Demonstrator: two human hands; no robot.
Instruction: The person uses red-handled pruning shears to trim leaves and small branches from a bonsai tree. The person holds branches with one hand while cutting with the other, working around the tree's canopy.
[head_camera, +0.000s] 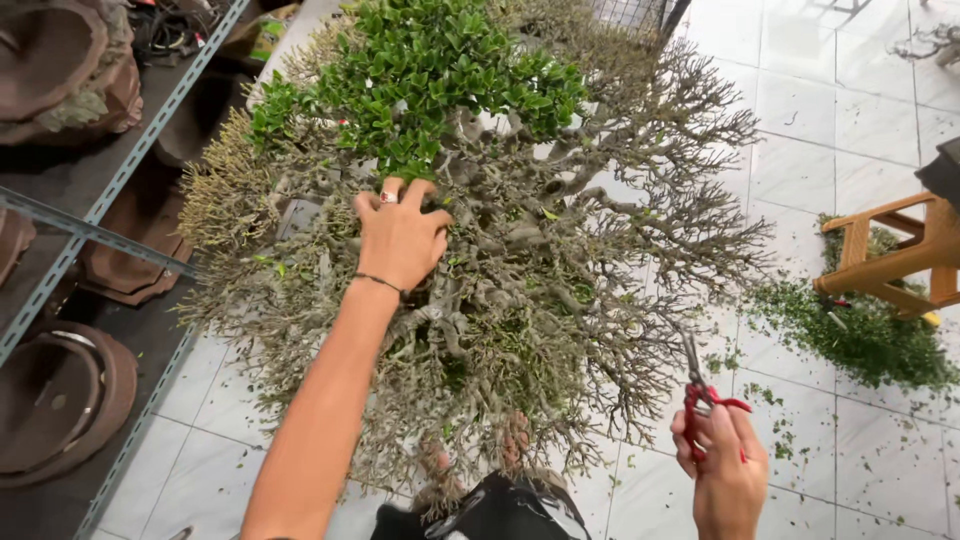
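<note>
White floor tiles (860, 120) surround the work area. Green clippings (860, 335) lie in a heap on the tiles at right, beneath and beside a wooden stool (900, 255). A grey metal shelf frame (120, 180) runs along the left edge and holds brown ceramic pots (60, 395) on several levels. Scattered leaf fragments dot the tiles near the lower right.

The bonsai tree (500, 260) occupies the centre of the view, between the shelf and the stool. Most of its dense, fine branching is bare and grey-brown. A cluster of green foliage (430, 70) remains on the far side, at the top of the crown.

The left hand (400, 235) extends forward on a straight arm and presses into the crown just below the green foliage, fingers curled among the twigs; what they grasp is hidden. A ring and a thin wrist band are visible. The right hand (722, 470) sits low at right, clear of the branches, clamped on red-handled scissors (700, 385) with blades pointing up toward the outer twigs.
</note>
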